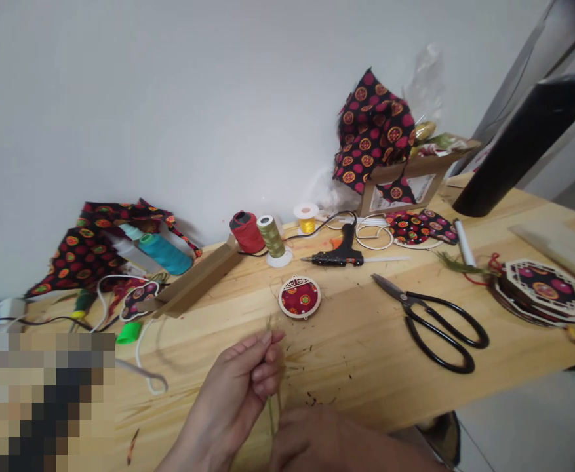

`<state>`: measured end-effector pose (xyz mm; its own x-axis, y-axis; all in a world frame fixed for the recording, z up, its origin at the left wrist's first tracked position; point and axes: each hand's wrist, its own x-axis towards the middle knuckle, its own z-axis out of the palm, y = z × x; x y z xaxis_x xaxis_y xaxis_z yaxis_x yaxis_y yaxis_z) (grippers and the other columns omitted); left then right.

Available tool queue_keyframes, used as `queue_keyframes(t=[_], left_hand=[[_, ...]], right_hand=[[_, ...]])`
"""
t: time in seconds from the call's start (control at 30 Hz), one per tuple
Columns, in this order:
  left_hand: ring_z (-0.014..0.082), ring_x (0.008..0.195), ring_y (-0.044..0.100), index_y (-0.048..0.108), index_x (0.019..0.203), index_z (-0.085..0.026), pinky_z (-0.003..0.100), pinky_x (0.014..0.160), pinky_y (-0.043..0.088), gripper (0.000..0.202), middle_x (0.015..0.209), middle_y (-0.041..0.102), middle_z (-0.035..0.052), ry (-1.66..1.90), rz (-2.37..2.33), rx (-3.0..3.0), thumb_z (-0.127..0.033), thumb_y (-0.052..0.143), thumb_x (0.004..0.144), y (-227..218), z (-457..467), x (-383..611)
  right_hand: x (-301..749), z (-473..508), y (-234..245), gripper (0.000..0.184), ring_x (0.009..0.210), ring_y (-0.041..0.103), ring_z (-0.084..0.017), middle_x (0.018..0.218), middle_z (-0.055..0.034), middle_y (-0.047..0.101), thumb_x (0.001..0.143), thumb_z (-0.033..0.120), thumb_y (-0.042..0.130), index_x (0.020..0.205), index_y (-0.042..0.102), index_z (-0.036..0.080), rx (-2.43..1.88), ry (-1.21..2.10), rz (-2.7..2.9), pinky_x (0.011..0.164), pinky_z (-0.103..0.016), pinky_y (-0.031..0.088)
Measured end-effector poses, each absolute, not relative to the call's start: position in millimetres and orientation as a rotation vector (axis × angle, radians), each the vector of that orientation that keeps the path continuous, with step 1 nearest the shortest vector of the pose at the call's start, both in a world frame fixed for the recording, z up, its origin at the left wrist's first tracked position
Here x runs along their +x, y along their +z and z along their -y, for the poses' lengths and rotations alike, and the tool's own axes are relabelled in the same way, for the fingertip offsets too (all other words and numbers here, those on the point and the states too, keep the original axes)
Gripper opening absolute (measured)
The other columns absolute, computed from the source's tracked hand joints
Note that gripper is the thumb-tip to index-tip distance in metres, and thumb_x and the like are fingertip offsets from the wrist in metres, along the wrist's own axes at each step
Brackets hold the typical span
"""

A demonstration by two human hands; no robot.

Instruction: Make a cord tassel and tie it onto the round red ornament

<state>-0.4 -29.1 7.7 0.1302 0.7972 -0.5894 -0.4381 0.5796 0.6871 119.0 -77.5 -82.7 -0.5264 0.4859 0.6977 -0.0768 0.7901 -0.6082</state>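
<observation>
My left hand [248, 370] is closed in a pinch on thin green thread [271, 410], whose short ends poke up above the fingertips. Below the pinch the thread runs down beside my right hand [317, 436], which is at the bottom edge, smeared by motion; its fingers do not show clearly. Just beyond the left fingertips lies a round ornament [301, 299] with a pale fretwork rim and dark red patterned cloth. A spool of olive-green thread [271, 237] stands farther back, beside a red thread spool [248, 231].
Black-handled scissors [439, 328] lie to the right, their blades slightly apart. A glue gun [336, 252] rests behind the ornament. Stacked octagonal ornaments [543, 292] sit at far right. A cardboard piece [198, 278] and a teal thread cone [166, 254] are on the left.
</observation>
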Motion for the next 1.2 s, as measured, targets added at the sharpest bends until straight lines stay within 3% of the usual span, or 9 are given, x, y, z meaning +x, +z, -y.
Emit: queue_keyframes(t=[0.23,0.43,0.7,0.9,1.03,1.17,1.2], left_hand=[[0.0013,0.04,0.028,0.07,0.081,-0.003,0.014,0.037,0.018,0.013,0.05,0.04,-0.0066,0.943,-1.132,0.389,-0.012,0.069,0.072,6,31,-4],[0.0012,0.04,0.025,0.07,0.079,-0.004,0.014,0.037,0.014,0.016,0.049,0.03,-0.0102,0.961,-1.188,0.415,-0.017,0.072,0.07,5,31,-8],[0.0004,0.04,0.022,0.071,0.079,-0.004,0.015,0.038,0.013,0.021,0.049,0.033,-0.0097,0.991,-1.268,0.484,-0.018,0.076,0.065,8,32,-15],[0.0014,0.041,0.023,0.071,0.079,-0.004,0.016,0.039,0.013,0.023,0.048,0.03,-0.0109,1.012,-1.269,0.532,-0.023,0.078,0.066,7,31,-20],[0.0018,0.041,0.023,0.07,0.08,-0.005,0.018,0.04,0.011,0.025,0.047,0.03,-0.0108,0.99,-1.248,0.522,-0.025,0.078,0.067,5,31,-22],[0.0018,0.041,0.02,0.07,0.082,-0.006,0.018,0.04,0.009,0.027,0.047,0.029,-0.0115,0.952,-1.242,0.49,-0.025,0.078,0.066,-1,32,-26],[0.0018,0.041,0.02,0.07,0.083,-0.006,0.018,0.04,0.009,0.028,0.047,0.028,-0.0117,0.946,-1.248,0.481,-0.026,0.078,0.066,-3,33,-28]], right_hand=[[122,77,-75,0.046,0.058,0.051,-0.008,0.06,0.0041,0.061,0.098,0.027,0.026,0.064,0.055,0.02,-0.3,0.733,2.005,0.061,-0.019,0.041],[122,80,-75,0.026,0.062,0.052,-0.008,0.065,0.0057,0.063,0.091,0.025,0.049,0.068,0.059,0.021,-0.38,0.725,2.101,0.062,-0.017,0.041],[128,81,-66,0.019,0.064,0.051,-0.009,0.066,0.0046,0.063,0.087,0.024,0.057,0.071,0.065,0.02,-0.436,0.682,2.188,0.057,-0.018,0.039],[151,77,-40,0.01,0.064,0.054,-0.01,0.069,0.0037,0.064,0.087,0.022,0.055,0.086,0.065,0.022,-0.636,0.635,2.34,0.052,-0.019,0.038],[201,68,-17,0.026,0.064,0.055,-0.016,0.068,-0.0026,0.062,0.086,0.01,0.041,0.077,0.063,0.019,-1.169,0.35,2.21,0.057,-0.026,0.042],[264,68,-19,0.023,0.079,0.057,-0.029,0.089,-0.0163,0.065,0.084,0.019,0.043,0.085,0.066,0.014,-1.671,-0.282,2.041,0.07,-0.042,0.046],[276,70,-23,0.024,0.076,0.057,-0.031,0.084,-0.0167,0.065,0.084,0.022,0.043,0.083,0.066,0.014,-1.735,-0.31,2.014,0.069,-0.045,0.045]])
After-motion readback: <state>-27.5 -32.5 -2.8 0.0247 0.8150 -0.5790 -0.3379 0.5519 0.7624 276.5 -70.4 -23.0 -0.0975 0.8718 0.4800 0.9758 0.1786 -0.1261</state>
